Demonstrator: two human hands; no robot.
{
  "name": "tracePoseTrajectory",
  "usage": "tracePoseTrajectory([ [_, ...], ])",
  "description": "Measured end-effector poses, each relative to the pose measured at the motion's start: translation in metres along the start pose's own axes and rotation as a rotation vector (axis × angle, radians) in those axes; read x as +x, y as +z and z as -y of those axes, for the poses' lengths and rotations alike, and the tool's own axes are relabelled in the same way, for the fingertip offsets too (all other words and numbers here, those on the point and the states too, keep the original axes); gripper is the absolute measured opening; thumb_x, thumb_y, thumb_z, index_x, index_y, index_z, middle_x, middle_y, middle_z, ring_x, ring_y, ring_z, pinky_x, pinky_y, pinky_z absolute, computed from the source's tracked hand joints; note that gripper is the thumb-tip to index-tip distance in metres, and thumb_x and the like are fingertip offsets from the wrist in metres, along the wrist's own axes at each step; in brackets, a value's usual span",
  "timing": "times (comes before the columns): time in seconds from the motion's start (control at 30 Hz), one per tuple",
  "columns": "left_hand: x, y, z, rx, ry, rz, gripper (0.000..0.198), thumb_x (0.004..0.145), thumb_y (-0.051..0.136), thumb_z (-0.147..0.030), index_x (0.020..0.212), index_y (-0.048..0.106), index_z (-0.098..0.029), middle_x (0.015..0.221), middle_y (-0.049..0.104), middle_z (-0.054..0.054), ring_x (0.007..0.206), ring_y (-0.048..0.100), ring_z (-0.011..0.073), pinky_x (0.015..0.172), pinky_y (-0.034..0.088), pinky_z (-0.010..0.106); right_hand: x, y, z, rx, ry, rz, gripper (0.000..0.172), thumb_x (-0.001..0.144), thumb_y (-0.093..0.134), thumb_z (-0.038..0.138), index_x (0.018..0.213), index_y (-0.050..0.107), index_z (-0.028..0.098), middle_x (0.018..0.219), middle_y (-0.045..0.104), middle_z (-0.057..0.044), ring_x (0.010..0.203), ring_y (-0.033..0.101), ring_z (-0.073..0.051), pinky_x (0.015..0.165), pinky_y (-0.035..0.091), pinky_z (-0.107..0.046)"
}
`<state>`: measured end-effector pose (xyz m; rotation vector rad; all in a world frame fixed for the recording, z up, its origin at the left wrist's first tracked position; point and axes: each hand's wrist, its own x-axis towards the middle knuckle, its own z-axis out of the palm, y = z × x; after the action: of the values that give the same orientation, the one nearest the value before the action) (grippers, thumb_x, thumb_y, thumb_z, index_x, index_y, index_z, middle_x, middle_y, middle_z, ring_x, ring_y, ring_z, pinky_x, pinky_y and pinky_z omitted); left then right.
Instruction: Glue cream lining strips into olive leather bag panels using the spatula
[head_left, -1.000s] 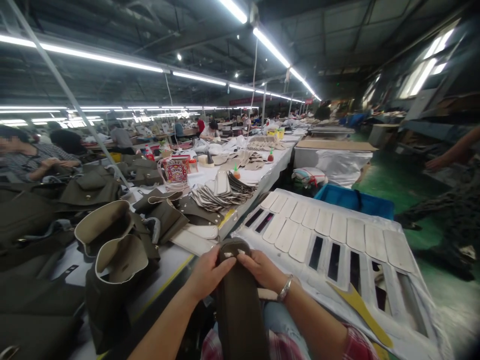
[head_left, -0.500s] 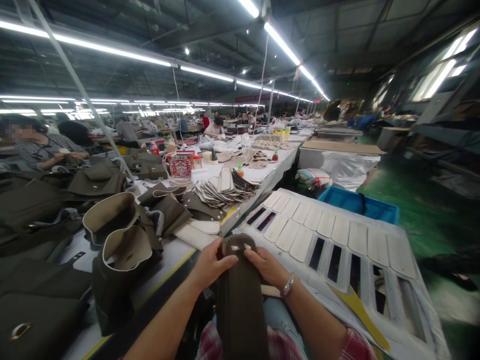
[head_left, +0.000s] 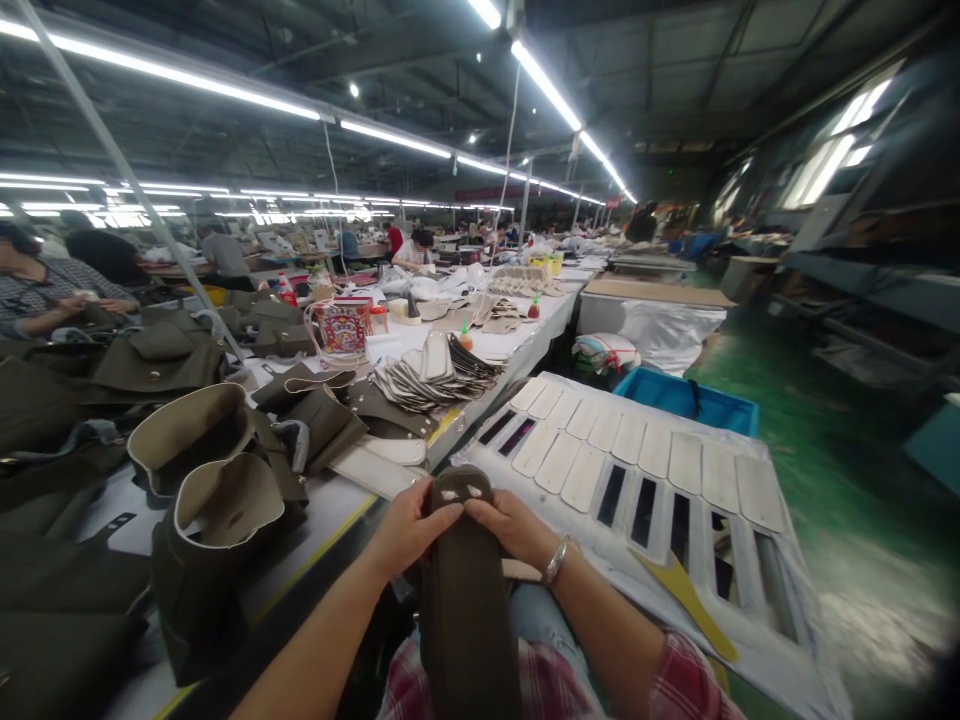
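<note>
A long dark olive leather-like bag piece (head_left: 466, 600) with a rounded far end lies lengthwise over my lap. Two small pale marks or openings show near that rounded end. My left hand (head_left: 411, 525) grips its left edge, thumb on top and fingers curled beneath. From the other side my right hand (head_left: 514, 522) pinches the right edge, its thumb close to the left thumb. The fingers under the piece are hidden. A pale strip (head_left: 521, 570) sticks out below my right wrist.
Olive bag bodies (head_left: 225, 500) crowd the left table. A stack of pale-edged flaps (head_left: 435, 370) lies farther back. On my right, a board (head_left: 600, 560) carries rows of white panels (head_left: 652, 445) and a yellow spatula-like tool (head_left: 690, 605). Beyond is a blue crate (head_left: 686, 400).
The camera view has turned slightly right, so everything sits farther left. Both hands keep their hold on the bag piece, with the thumbs now closer together.
</note>
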<state>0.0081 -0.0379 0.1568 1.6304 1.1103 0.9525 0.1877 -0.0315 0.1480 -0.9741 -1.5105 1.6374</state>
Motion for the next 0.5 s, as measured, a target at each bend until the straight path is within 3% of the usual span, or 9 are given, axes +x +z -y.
tracePoseTrajectory([
  [0.07,0.001,-0.002,0.007,-0.028,-0.01,0.004,0.035,0.074,0.058,-0.043,0.094,0.056,-0.015,0.076,0.059,0.001,0.067,0.054,0.014,0.056,0.042,0.022,0.0,0.001,0.003,-0.042,-0.007,-0.007,0.037,0.076,0.057,0.048,0.087,0.058,0.013,0.08,0.061,-0.002,0.068,0.055,-0.012,0.063,0.045,-0.023],
  [0.17,0.008,-0.01,0.011,-0.082,0.02,-0.094,0.031,0.076,0.057,-0.044,0.091,0.054,-0.017,0.059,0.05,-0.005,0.05,0.045,0.0089,0.047,0.036,0.019,0.002,0.005,0.012,-0.151,-0.035,-0.005,0.034,0.078,0.054,0.046,0.085,0.059,0.013,0.081,0.062,-0.003,0.07,0.056,-0.013,0.064,0.046,-0.024],
  [0.27,0.015,-0.021,0.0,-0.145,0.113,-0.144,0.034,0.082,0.046,-0.044,0.103,0.055,-0.018,0.066,0.055,-0.002,0.056,0.047,0.0094,0.052,0.038,0.02,-0.001,0.013,0.02,-0.31,-0.044,0.025,0.035,0.082,0.047,0.046,0.088,0.059,0.014,0.084,0.064,-0.004,0.074,0.059,-0.016,0.066,0.047,-0.026],
  [0.3,0.018,-0.025,-0.005,-0.137,0.134,-0.093,0.035,0.083,0.045,-0.043,0.104,0.057,-0.018,0.074,0.058,0.0,0.062,0.05,0.0103,0.057,0.04,0.021,-0.002,0.014,0.022,-0.407,-0.056,0.007,0.036,0.083,0.044,0.047,0.09,0.058,0.014,0.086,0.065,-0.005,0.076,0.059,-0.018,0.067,0.047,-0.027],
  [0.33,0.022,-0.029,-0.009,-0.109,0.112,0.05,0.035,0.083,0.044,-0.042,0.099,0.062,-0.017,0.076,0.059,0.002,0.064,0.05,0.0105,0.059,0.04,0.021,-0.002,0.012,0.022,-0.532,-0.066,-0.013,0.039,0.085,0.04,0.048,0.09,0.058,0.015,0.086,0.065,-0.006,0.077,0.06,-0.019,0.068,0.047,-0.029],
  [0.4,0.032,-0.039,-0.012,-0.114,-0.047,0.21,0.036,0.082,0.044,-0.04,0.101,0.064,-0.016,0.062,0.053,-0.001,0.048,0.041,0.0075,0.048,0.036,0.021,0.004,0.003,0.021,-0.895,-0.104,-0.142,0.042,0.083,0.038,0.053,0.085,0.058,0.016,0.077,0.064,-0.008,0.073,0.06,-0.023,0.067,0.047,-0.034],
  [0.43,0.038,-0.044,-0.011,-0.123,-0.125,0.226,0.037,0.082,0.045,-0.039,0.103,0.064,-0.016,0.057,0.049,-0.002,0.042,0.037,0.0065,0.044,0.034,0.021,0.01,-0.003,0.019,-1.065,-0.165,-0.251,0.045,0.08,0.04,0.057,0.085,0.057,0.015,0.076,0.063,-0.009,0.071,0.06,-0.025,0.064,0.047,-0.037],
  [0.5,0.045,-0.052,-0.008,-0.148,-0.225,0.256,0.036,0.08,0.048,-0.037,0.106,0.063,-0.016,0.054,0.049,-0.003,0.04,0.038,0.0062,0.044,0.036,0.021,0.023,-0.012,0.018,-1.254,-0.454,-0.361,0.048,0.079,0.04,0.059,0.094,0.058,0.017,0.09,0.063,-0.012,0.081,0.06,-0.027,0.068,0.048,-0.039],
])
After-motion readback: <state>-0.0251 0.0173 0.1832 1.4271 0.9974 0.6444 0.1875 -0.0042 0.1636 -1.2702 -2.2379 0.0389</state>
